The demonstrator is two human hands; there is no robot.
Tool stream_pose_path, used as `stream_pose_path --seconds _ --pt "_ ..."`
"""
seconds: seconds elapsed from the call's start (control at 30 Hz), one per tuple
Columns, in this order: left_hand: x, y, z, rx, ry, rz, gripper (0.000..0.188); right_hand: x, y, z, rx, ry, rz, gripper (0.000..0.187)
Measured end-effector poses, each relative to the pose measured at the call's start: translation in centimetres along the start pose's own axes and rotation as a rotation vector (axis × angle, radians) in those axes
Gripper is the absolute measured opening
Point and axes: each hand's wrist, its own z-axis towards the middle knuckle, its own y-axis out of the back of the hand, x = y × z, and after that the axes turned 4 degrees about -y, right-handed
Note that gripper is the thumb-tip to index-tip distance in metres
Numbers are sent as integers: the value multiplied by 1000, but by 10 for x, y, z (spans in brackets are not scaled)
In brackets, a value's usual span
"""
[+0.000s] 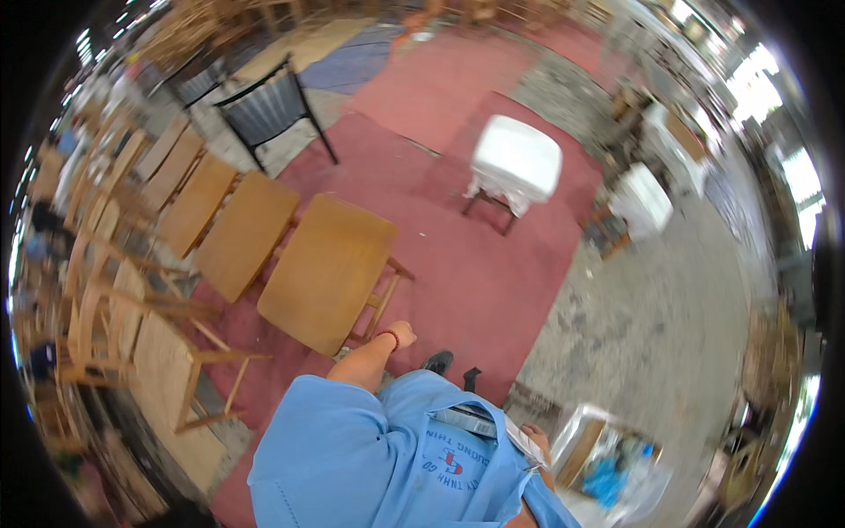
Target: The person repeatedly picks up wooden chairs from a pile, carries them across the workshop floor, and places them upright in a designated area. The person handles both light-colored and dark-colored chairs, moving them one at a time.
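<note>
My left hand (402,334), with a red bracelet at the wrist, hangs beside the nearest wooden chair; its fingers look curled and nothing shows in them. That chair's broad brown seat (327,273) lies just to the left, apart from the hand. My right hand (535,436) is low at my right side, mostly hidden behind my blue shirt (352,449); its fingers are too covered to read. Close to it, flat pale items (475,421) stick out of the shirt's chest pocket.
Brown seats (246,233) stand in a row at left, near unfinished wooden chairs (189,361). A black-framed chair (275,106) is behind them. White-covered stools (519,158) stand ahead on red matting (475,299). At lower right, an open box (585,458) holds blue plastic.
</note>
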Motion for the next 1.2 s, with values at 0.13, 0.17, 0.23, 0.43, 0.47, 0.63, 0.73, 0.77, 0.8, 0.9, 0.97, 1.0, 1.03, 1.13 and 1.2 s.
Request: stream_pose_path --seconds 0.13,0.17,0.23,0.43,0.47,0.63,0.73,0.77,0.8,0.9,0.97,1.0,1.03,1.13,1.2 --pt "-9 17 9 -185 53 -160 34 91 -8 80 169 101 -225 44" --pt "-11 23 12 -218 70 -202 33 113 -10 101 231 135 -302 40" --pt "-18 35 17 -340 145 -287 33 152 0 136 134 303 -855 32" --pt "-25 72 34 -676 361 -519 36 304 22 250 238 5 -518 35" --pt "-31 77 35 -697 395 -548 36 333 20 265 232 -18 -521 35" --pt "-64 91 44 -717 466 -758 39 484 -15 347 215 -35 -644 39" --pt "-74 106 48 -523 509 -894 47 571 -67 381 235 32 -725 42" --pt "-82 112 59 -415 556 -1081 49 596 -89 389 258 72 -753 43" --pt "-87 121 70 -425 510 -1131 50 620 -118 395 287 112 -774 44" --pt "-83 147 86 -435 440 -1296 54 678 -212 403 416 242 -818 41" --pt "-80 171 87 -241 589 -1466 62 702 -248 401 490 196 -881 43" --pt "-75 184 82 -177 566 -1471 60 712 -260 400 455 158 -977 41" --pt "-72 199 76 -136 518 -1447 58 720 -271 400 434 139 -1052 39" --pt "-51 263 69 19 458 -1327 52 742 -271 404 370 -29 -919 35" --pt "-37 321 88 98 446 -1214 48 752 -264 409 291 -52 -917 30"
